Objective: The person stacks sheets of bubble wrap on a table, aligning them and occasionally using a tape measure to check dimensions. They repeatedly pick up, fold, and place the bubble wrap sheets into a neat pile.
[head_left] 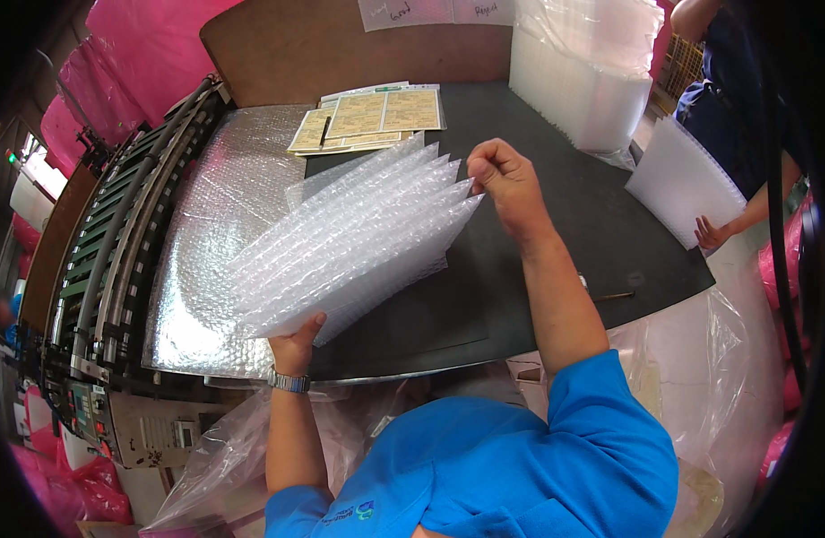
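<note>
Apparently the step in hand is fanning and checking a bundle of clear bubble-wrap sheets [358,238], tilted at the centre of the frame with its edges spread toward the upper right. The left hand [296,348] grips the bundle's lower-left corner, thumb over the near face (its other fingers are hidden behind). The right hand [511,188] is curled into a pinch at the far corner; I cannot tell whether a layer is caught between its fingertips. The next move, I judge, calls for a steady left hold while the right parts single layers without creasing them.

Below the bundle spreads a black tabletop [636,238], with a bubble-wrap mat [188,260] along its left side and printed papers [385,112] at upper centre. A tall white stack [578,90] stands at upper right; beyond it, a co-worker's hand [712,235] supports pale sheets [686,179]. A roller machine [116,224] fills the left, pink plastic [152,45] above it
</note>
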